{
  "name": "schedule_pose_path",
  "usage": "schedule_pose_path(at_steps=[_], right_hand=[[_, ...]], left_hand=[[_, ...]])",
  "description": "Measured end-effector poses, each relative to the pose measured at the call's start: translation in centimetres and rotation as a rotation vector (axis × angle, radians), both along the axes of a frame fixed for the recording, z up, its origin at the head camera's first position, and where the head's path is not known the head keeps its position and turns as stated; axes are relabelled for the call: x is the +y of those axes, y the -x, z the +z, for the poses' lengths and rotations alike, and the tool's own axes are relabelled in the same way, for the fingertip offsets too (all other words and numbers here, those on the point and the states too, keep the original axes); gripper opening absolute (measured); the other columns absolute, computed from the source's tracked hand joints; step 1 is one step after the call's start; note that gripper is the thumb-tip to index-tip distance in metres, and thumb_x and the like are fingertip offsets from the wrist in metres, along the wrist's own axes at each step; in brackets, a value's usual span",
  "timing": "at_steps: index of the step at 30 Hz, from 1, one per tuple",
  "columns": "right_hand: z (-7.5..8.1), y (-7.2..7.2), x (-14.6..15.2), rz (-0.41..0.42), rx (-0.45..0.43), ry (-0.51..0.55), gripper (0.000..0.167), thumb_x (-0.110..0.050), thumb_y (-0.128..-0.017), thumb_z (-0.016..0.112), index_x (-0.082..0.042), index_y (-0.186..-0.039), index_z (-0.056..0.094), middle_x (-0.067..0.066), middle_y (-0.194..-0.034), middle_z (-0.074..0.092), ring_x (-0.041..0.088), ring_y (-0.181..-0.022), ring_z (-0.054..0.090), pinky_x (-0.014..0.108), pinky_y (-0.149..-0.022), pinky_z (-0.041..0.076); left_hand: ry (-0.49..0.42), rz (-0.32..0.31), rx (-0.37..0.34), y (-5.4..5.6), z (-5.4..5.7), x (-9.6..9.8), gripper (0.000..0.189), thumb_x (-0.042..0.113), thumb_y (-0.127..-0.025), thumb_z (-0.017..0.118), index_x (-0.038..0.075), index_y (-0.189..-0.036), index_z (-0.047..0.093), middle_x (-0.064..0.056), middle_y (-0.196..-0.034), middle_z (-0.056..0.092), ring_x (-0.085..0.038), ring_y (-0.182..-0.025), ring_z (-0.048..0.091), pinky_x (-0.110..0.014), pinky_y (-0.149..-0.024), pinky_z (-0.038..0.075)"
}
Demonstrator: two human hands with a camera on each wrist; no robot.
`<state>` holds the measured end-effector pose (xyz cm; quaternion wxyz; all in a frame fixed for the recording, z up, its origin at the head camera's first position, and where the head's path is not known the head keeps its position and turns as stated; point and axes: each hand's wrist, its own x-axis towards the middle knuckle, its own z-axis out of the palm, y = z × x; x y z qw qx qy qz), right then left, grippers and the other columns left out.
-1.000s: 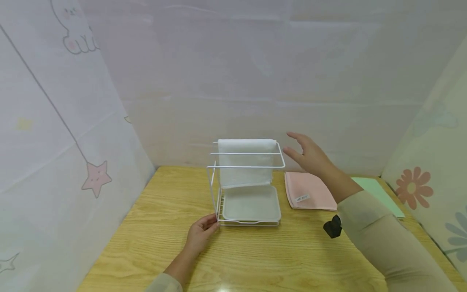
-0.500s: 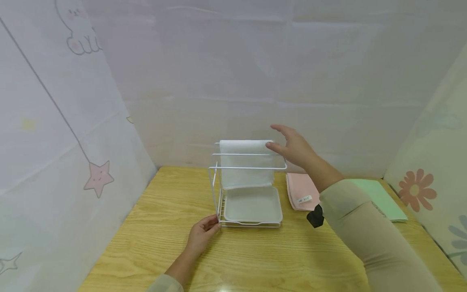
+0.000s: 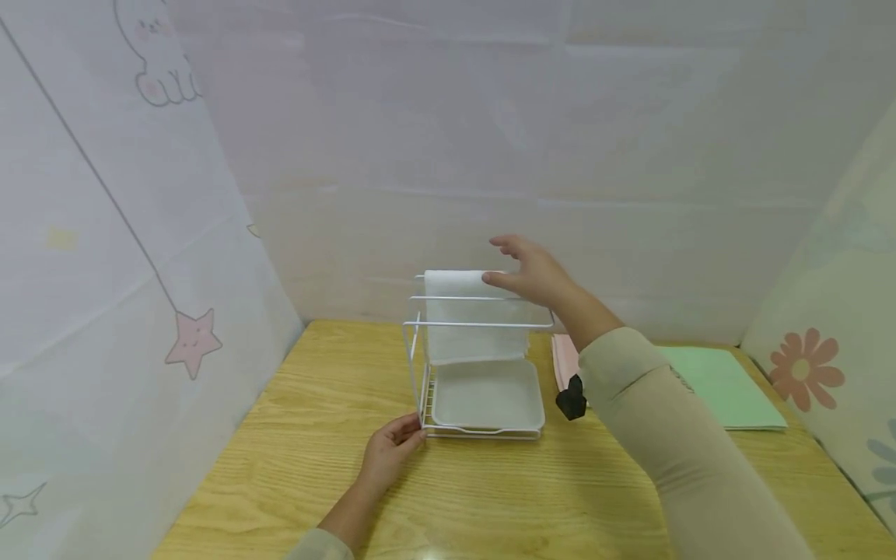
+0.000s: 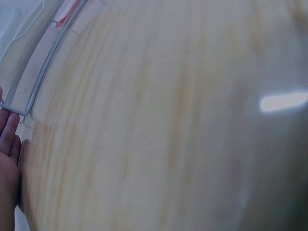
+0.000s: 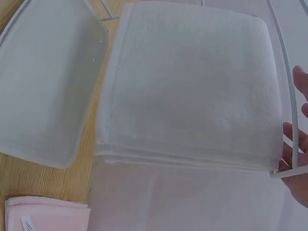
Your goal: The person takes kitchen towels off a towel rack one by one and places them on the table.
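A white wire rack [image 3: 458,323] stands on the wooden table with a pale tray [image 3: 490,395] in its lower level. Over its rear top bar hangs a folded white towel [image 3: 476,344], its layered edge showing in the right wrist view. My left hand [image 3: 385,453] holds the rack's lower front left corner between thumb and fingers; in the left wrist view its fingers [image 4: 8,132] touch the wire. At the towel's upper right, my right hand [image 3: 537,272] is spread, thumb in front and fingers above and behind. In the right wrist view, fingertips [image 5: 288,144] lie beside the towel's edge, behind a rack wire.
To the right of the rack lies a folded pink cloth [image 3: 564,359], partly hidden by my right sleeve [image 3: 672,435]. A light green cloth [image 3: 728,389] lies further right. Printed fabric walls [image 3: 392,155] enclose the table [image 3: 280,467] at the back and sides.
My right hand has moved left from beside the rack to the towel's top, its sleeve now covering most of the pink cloth. The left hand keeps its hold on the corner.
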<state>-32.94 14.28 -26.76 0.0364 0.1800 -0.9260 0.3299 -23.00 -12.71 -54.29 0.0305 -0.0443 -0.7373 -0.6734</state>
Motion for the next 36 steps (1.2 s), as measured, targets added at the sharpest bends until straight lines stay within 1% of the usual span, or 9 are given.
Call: schedule_pose_path(at_steps=[3, 7, 10, 13, 17, 20, 26, 30, 36], right_hand=[[0.0, 0.2, -0.6, 0.003, -0.04, 0.002, 0.073, -0.04, -0.089, 0.071, -0.022, -0.151, 0.036, 0.013, -0.154, 0.041, 0.032, -0.143, 0.036, 0.056, -0.114, 0.035], [0.1, 0.4, -1.3, 0.012, -0.083, -0.007, 0.072, -0.037, -0.089, 0.072, -0.02, -0.15, 0.037, 0.014, -0.153, 0.041, 0.033, -0.141, 0.038, 0.054, -0.113, 0.037], [0.1, 0.7, -1.7, 0.023, -0.096, -0.041, 0.071, -0.037, -0.089, 0.072, -0.019, -0.149, 0.038, 0.016, -0.15, 0.045, 0.033, -0.138, 0.043, 0.052, -0.112, 0.039], [0.1, 1.0, -2.0, 0.027, -0.108, -0.082, 0.07, -0.038, -0.09, 0.071, -0.019, -0.149, 0.038, 0.016, -0.147, 0.049, 0.033, -0.134, 0.047, 0.051, -0.111, 0.039], [-0.1, 1.2, -2.2, 0.021, -0.12, -0.104, 0.065, -0.039, -0.09, 0.07, -0.02, -0.147, 0.043, 0.015, -0.141, 0.055, 0.032, -0.128, 0.053, 0.049, -0.108, 0.042], [-0.2, 1.3, -2.3, 0.012, -0.125, -0.099, 0.059, -0.038, -0.092, 0.069, -0.02, -0.144, 0.048, 0.015, -0.138, 0.057, 0.03, -0.126, 0.055, 0.047, -0.107, 0.044], [-0.2, 1.3, -2.3, -0.021, -0.138, -0.069, 0.049, -0.033, -0.093, 0.068, -0.021, -0.138, 0.054, 0.012, -0.138, 0.058, 0.029, -0.127, 0.053, 0.045, -0.106, 0.046], [-0.3, 1.4, -2.3, -0.029, -0.143, -0.045, 0.043, -0.03, -0.093, 0.069, -0.019, -0.133, 0.059, 0.01, -0.137, 0.059, 0.027, -0.128, 0.053, 0.044, -0.106, 0.045], [-0.4, 1.5, -2.2, -0.033, -0.133, -0.007, 0.04, -0.025, -0.092, 0.07, -0.015, -0.131, 0.063, 0.009, -0.138, 0.06, 0.026, -0.131, 0.052, 0.041, -0.111, 0.042]], left_hand=[[0.013, 0.003, -0.01, -0.1, 0.1, 0.0, 0.033, 0.002, -0.089, 0.069, -0.009, -0.12, 0.064, -0.028, -0.116, 0.067, -0.006, -0.095, 0.066, -0.015, -0.08, 0.053], [0.022, 0.006, -0.024, -0.2, 0.3, 0.2, 0.033, 0.003, -0.089, 0.069, -0.007, -0.12, 0.064, -0.027, -0.117, 0.067, -0.017, -0.102, 0.067, -0.014, -0.081, 0.053], [0.019, 0.011, -0.031, -0.3, 0.3, 0.3, 0.033, 0.004, -0.09, 0.069, -0.007, -0.121, 0.064, -0.026, -0.118, 0.067, -0.025, -0.105, 0.067, -0.014, -0.082, 0.053], [0.009, 0.015, -0.03, -0.3, 0.4, 0.4, 0.033, 0.003, -0.089, 0.069, -0.007, -0.12, 0.064, -0.026, -0.117, 0.068, -0.028, -0.106, 0.067, -0.014, -0.081, 0.053], [-0.003, 0.016, -0.032, -0.3, 0.4, 0.4, 0.033, 0.003, -0.089, 0.07, -0.007, -0.119, 0.065, -0.025, -0.116, 0.068, -0.025, -0.103, 0.068, -0.015, -0.079, 0.054], [0.001, 0.02, -0.031, -0.4, 0.4, 0.4, 0.033, 0.003, -0.088, 0.071, -0.006, -0.119, 0.065, -0.025, -0.115, 0.069, -0.021, -0.101, 0.068, -0.015, -0.078, 0.054], [0.009, 0.022, -0.034, -0.3, 0.6, 0.4, 0.033, 0.005, -0.088, 0.072, -0.005, -0.119, 0.066, -0.023, -0.115, 0.069, -0.017, -0.1, 0.068, -0.014, -0.078, 0.053], [-0.003, 0.023, -0.043, -0.3, 0.5, 0.4, 0.034, 0.006, -0.087, 0.072, -0.005, -0.119, 0.066, -0.023, -0.115, 0.069, -0.015, -0.098, 0.067, -0.014, -0.078, 0.054], [0.002, 0.015, -0.031, -0.4, 0.5, 0.3, 0.034, 0.005, -0.088, 0.071, -0.006, -0.119, 0.065, -0.025, -0.114, 0.069, -0.006, -0.094, 0.066, -0.015, -0.078, 0.054]])
